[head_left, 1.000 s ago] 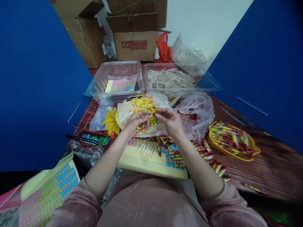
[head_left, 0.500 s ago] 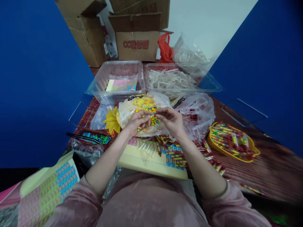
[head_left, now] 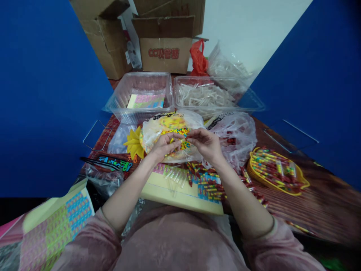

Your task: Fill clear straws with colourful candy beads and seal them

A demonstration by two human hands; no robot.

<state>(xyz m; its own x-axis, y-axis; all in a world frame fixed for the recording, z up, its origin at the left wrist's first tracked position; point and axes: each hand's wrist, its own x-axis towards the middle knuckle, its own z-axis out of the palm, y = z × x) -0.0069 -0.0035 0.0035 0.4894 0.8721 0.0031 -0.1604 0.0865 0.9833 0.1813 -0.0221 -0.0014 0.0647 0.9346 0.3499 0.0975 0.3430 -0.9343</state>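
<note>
My left hand [head_left: 166, 146] is closed in a pinch above an open plastic bag [head_left: 152, 130] of small coloured candies [head_left: 176, 131]. It seems to hold a thin clear plastic tube, mostly covered by the fingers. Fingertips of my right hand [head_left: 204, 143] meet it from the other side, pinched on something small and dark red that I cannot make out. Below the hands, several clear tubes [head_left: 176, 176] lie on a yellowish sticker sheet [head_left: 169, 188]. Beside them is a pile of filled candy tubes [head_left: 213, 188] with dark red ends.
Behind the bags stand two clear tubs, one with sticker sheets [head_left: 146, 101], one with loose tubes [head_left: 203, 95]. A second bag [head_left: 239, 131] holds dark red pieces. At right, a yellow basket [head_left: 303, 180] holds filled tubes. Blue panels [head_left: 316, 94] flank the table; cardboard boxes [head_left: 163, 52] stand behind.
The fingertips of both hands have shifted slightly, with my left fingers straighter now. The hands stay together over the candy bag, and the view has moved a little.
</note>
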